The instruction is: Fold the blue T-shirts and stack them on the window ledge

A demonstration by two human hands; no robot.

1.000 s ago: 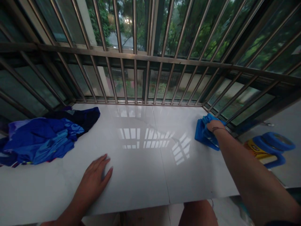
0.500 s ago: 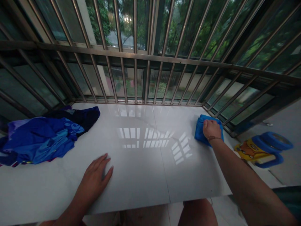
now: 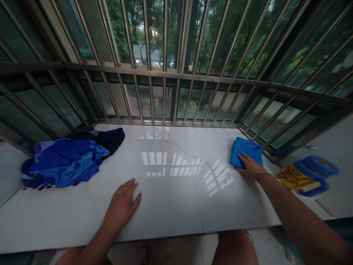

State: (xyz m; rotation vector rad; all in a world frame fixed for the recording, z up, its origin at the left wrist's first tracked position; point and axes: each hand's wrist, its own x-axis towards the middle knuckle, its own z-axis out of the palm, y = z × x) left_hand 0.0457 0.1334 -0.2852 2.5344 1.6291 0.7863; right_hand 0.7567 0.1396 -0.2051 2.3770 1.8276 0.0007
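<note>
A folded blue cloth (image 3: 248, 147) lies at the right end of the white tiled ledge, near the corner of the bars. On its near edge rests my right hand (image 3: 249, 167), fingers stretched out and thumb apart, touching the fabric without closing round it. My left hand (image 3: 122, 200) lies flat and open on the bare ledge (image 3: 165, 206), left of the tile seam, holding nothing. At the far left sits a loose heap of clothes (image 3: 68, 160) in bright blue, purple and black, well away from both hands.
Metal window bars (image 3: 176, 75) run along the back and both sides of the ledge. To the right, beyond my forearm, stands a yellow and blue container with a handle (image 3: 298, 173). My knee (image 3: 234, 246) shows below the ledge's front edge.
My right hand has unclenched from a fist on top of the cloth and moved back to its near edge. My left hand stays flat; the view has shifted slightly left.
</note>
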